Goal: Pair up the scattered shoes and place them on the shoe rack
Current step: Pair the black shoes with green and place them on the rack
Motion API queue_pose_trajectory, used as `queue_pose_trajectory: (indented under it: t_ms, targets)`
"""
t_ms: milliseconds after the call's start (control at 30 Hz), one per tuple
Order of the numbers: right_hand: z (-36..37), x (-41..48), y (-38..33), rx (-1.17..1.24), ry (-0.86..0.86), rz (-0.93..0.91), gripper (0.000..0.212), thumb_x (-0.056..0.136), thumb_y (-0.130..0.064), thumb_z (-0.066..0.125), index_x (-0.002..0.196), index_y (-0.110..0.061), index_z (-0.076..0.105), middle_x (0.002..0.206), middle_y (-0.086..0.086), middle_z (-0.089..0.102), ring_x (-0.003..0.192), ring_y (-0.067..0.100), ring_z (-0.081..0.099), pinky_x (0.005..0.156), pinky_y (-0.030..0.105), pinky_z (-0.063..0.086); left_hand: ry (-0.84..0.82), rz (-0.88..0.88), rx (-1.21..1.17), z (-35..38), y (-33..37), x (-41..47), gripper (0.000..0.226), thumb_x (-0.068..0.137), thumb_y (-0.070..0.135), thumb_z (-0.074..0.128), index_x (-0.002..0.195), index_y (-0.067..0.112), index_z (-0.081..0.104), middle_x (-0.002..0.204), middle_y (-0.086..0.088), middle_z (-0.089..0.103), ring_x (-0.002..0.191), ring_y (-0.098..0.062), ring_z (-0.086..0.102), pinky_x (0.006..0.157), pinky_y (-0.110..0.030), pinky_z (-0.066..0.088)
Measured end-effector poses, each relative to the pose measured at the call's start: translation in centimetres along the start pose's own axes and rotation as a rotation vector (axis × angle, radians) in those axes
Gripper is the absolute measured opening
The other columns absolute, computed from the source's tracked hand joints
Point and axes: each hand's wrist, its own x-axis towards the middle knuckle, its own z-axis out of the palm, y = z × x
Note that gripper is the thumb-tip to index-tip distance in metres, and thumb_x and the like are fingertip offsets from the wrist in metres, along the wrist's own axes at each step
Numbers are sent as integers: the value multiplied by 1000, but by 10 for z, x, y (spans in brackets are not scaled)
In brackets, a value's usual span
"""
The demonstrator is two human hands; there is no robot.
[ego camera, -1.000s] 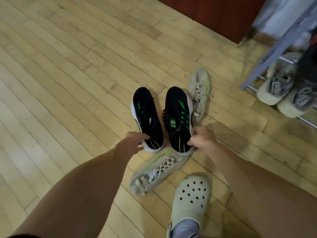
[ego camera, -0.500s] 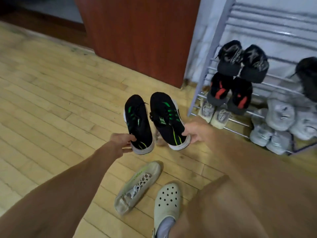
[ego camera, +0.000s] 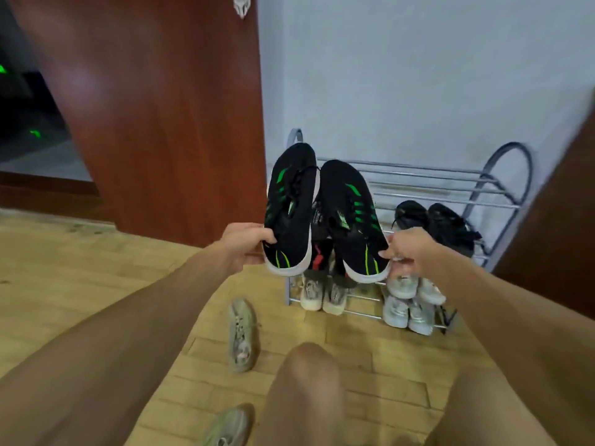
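Holding black sneakers (ego camera: 322, 214) aloft, both arms outstretched.

Two hands are in view, the left hand (ego camera: 246, 241) and the right hand (ego camera: 410, 252), and each holds one black shoe with green stripes: a left-held shoe (ego camera: 289, 210) and a right-held shoe (ego camera: 352, 220), two in all. One shoe rack (ego camera: 450, 185) stands by the wall. On it sit two black shoes (ego camera: 434, 220) and six pale shoes in three pairs (ego camera: 323, 294); dark shoes with red marks (ego camera: 317, 260) are partly hidden, their count unclear. Two pale shoes (ego camera: 241, 336) lie on the floor (ego camera: 80, 268).
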Motion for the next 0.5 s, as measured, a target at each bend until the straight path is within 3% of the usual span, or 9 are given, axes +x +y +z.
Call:
queue_pose_trajectory:
  t_ms: [67,100,167,267,333,400,500]
  targets:
    - [-19,6,-12,126,28,-2,12,86,10,60,94,1,59,80,13,63,48,21,66,42,32,57,-20,34,5,22,33,9,30,75,-3,64,105,-1,68,93,-15,68,72,-25,64,64,-34,57]
    - [-26,10,-18,188,41,3,12,86,11,59,89,0,58,84,14,63,53,24,66,39,35,56,-24,41,7,32,47,15,31,76,-2,65,106,-2,67,94,-16,68,73,-25,65,65,-35,59]
    - [-35,19,-33,268,44,9,12,86,13,59,86,1,57,83,14,63,62,29,64,42,42,57,-22,51,5,50,73,30,30,77,-1,65,107,-5,63,90,-16,67,67,-25,65,59,-36,61]
    - [-41,41,-55,344,26,11,15,89,12,55,79,1,53,71,13,57,56,26,61,40,40,56,-6,46,1,70,105,54,12,84,-4,60,95,-4,56,77,-14,60,60,-23,61,43,-37,57]
    - [-42,60,-66,366,7,23,15,92,9,53,80,0,51,71,12,56,52,25,61,54,37,61,-4,16,19,80,118,72,6,87,-5,57,87,-4,51,75,-12,56,63,-25,61,58,-40,55]
    - [-41,83,-72,390,2,39,15,92,9,52,79,1,51,73,13,57,59,25,60,78,47,57,-11,-11,42,89,124,91,13,91,-4,53,79,-3,47,74,-10,53,78,-28,61,74,-42,53]
    - [-37,118,-79,420,23,52,15,90,10,55,77,1,52,75,15,59,71,29,63,85,53,54,-6,-19,65,100,129,124,17,93,-3,51,77,-3,47,87,-14,56,90,-28,57,85,-47,51]
